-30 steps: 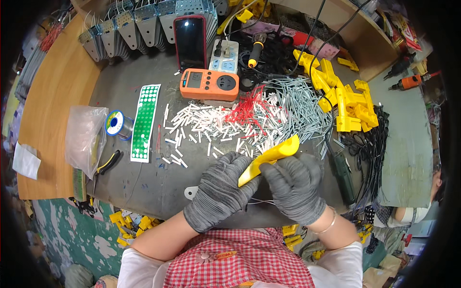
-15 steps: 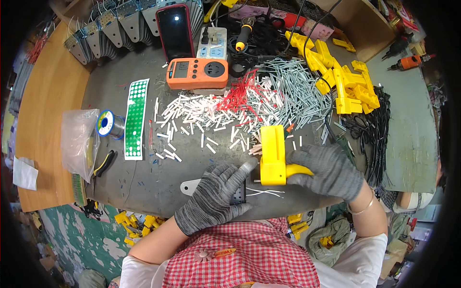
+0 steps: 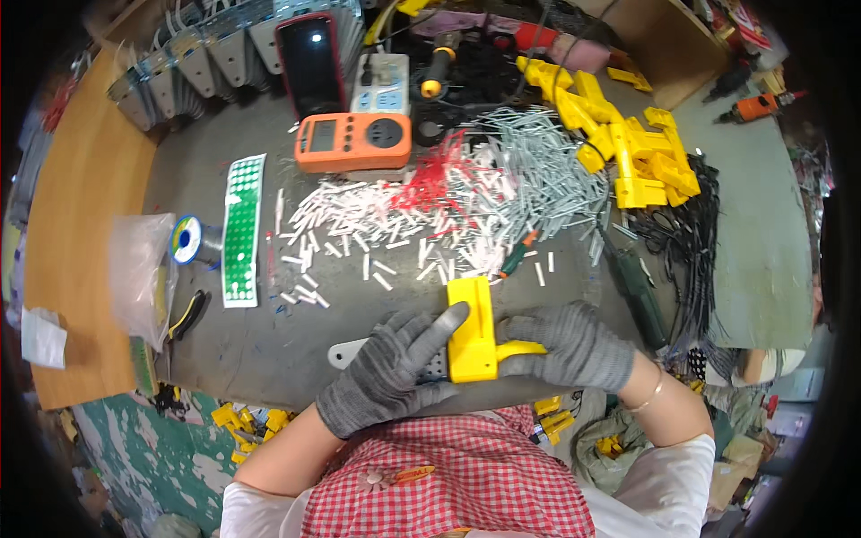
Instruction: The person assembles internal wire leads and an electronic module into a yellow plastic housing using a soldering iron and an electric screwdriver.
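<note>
My left hand (image 3: 386, 372), in a grey knitted glove, is closed around a perforated metal bracket (image 3: 436, 367) near the table's front edge. The bracket's rounded tab (image 3: 340, 355) sticks out left of the hand. My gloved right hand (image 3: 574, 348) grips the curved yellow lever of a yellow plastic housing (image 3: 472, 334). Standing upright, the housing covers the bracket's right end; whether that end is inside it, I cannot tell. My left index fingertip rests against the housing's upper left side.
Behind my hands lie heaps of white sleeves (image 3: 345, 211), red pieces (image 3: 435, 179) and long screws (image 3: 552, 175). An orange meter (image 3: 354, 143), phone (image 3: 311, 67) and power strip (image 3: 381, 88) stand farther back. Yellow housings (image 3: 641, 157) and black cables (image 3: 700, 260) lie right; a solder spool (image 3: 193, 242) stands left.
The yellow housing has moved left and toward me, onto the bracket's right end, with my right hand following. Two white wires that showed beside the bracket are hidden now.
</note>
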### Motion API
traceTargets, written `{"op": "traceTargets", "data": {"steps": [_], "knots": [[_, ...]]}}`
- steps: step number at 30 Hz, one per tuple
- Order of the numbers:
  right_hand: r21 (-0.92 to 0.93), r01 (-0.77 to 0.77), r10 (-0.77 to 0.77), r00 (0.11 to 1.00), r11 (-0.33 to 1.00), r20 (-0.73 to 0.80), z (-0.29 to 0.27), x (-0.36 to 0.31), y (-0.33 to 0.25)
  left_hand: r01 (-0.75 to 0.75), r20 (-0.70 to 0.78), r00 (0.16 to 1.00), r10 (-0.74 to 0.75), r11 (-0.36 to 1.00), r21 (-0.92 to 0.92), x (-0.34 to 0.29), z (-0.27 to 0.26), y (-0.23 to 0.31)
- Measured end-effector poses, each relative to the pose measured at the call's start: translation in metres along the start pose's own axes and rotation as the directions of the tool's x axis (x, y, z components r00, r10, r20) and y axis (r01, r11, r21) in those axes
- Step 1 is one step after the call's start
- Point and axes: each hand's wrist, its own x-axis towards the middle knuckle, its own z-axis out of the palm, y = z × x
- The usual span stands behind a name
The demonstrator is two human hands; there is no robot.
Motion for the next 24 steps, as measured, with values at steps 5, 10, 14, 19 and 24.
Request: {"op": "traceTargets", "data": {"steps": [5,10,14,19,24], "knots": [[-0.206,0.046,-0.080,0.983,0.978,-0.163,0.016,-0.008,0.006,-0.058,-0.013,0.998,0.059,0.996,0.063,-0.003,-0.001,0.001],[-0.111,-0.622,0.396,0.615,0.775,-0.682,0.003,-0.069,0.079,-0.026,-0.012,1.000,0.027,0.995,0.092,-0.004,-0.005,0.004],[0.059,-0.652,0.548,0.582,0.756,-0.601,0.014,-0.129,0.145,-0.023,-0.007,1.000,0.023,0.997,0.068,-0.002,-0.001,0.001],[0.890,-0.163,0.784,0.559,0.425,-0.272,0.006,-0.108,0.085,-0.021,-0.026,0.999,0.023,0.996,0.081,-0.001,-0.003,0.003],[0.796,0.529,0.829,0.555,-0.296,-0.061,-0.003,-0.034,0.012,0.030,-0.016,0.999,-0.029,0.998,0.046,-0.012,-0.009,-0.003]]}}
